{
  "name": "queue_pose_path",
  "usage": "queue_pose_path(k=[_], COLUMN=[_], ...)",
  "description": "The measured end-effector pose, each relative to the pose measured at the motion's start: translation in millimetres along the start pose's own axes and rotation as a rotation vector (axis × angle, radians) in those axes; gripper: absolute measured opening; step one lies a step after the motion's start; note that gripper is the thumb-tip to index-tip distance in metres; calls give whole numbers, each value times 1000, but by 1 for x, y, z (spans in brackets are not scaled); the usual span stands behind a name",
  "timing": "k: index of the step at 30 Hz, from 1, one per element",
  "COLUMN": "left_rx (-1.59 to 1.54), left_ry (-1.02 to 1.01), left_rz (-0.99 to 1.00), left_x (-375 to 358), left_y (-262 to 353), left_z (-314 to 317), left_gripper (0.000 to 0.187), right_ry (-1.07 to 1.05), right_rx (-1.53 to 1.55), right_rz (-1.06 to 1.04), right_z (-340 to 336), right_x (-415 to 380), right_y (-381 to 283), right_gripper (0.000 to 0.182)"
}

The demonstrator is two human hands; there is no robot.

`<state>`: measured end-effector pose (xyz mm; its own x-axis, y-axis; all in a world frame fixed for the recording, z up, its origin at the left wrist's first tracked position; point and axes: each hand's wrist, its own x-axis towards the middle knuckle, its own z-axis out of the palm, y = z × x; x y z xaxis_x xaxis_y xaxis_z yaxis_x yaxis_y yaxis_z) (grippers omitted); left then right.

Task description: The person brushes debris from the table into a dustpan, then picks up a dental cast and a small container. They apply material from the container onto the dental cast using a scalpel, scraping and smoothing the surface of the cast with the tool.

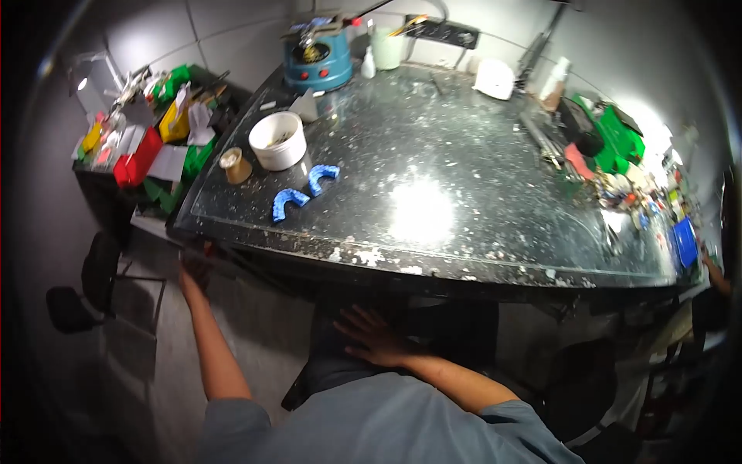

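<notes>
My left hand [195,274] reaches down by the front left corner of the dark worktop [355,224], close to its underside. Its fingers are dim and blurred, so their grip does not show. Spread fingers mark my right hand [374,338], which lies on my dark-trousered thigh and holds nothing. On the worktop's left part are two blue horseshoe-shaped dental arch pieces, one [289,204] nearer the edge and another [323,179] just behind it. A white tub [278,147] and a small tan pot [235,167] stand beside them.
At the back stand a blue device with red knobs [318,66], a pale green cup [388,48] and a power strip [440,32]. Green trays [618,139] and mixed clutter crowd the right end. Colored bins [139,158] fill the left side table. Another person's arm [716,274] shows far right.
</notes>
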<state>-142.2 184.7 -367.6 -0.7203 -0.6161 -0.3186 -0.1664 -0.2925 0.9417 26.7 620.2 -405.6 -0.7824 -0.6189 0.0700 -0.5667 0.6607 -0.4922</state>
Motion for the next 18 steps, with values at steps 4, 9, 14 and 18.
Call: queue_pose_path(k=[4,9,14,18], left_rx=[210,961,34,-48], left_ry=[100,-362,-788,-477], left_rz=[217,510,334,895], left_x=[-82,-216,-218,-141], left_y=[-110,-208,-27,95], left_z=[-21,-3,9,9], left_gripper=[46,68,38,27], right_ry=[-105,-201,-597,-113], right_rx=[408,826,1101,960], right_rz=[13,262,255,-34], right_z=[6,-16,-81,-200], right_x=[-48,-82,-100,-113], right_y=[-8,-40,-36,-26], right_gripper=[57,51,46,36])
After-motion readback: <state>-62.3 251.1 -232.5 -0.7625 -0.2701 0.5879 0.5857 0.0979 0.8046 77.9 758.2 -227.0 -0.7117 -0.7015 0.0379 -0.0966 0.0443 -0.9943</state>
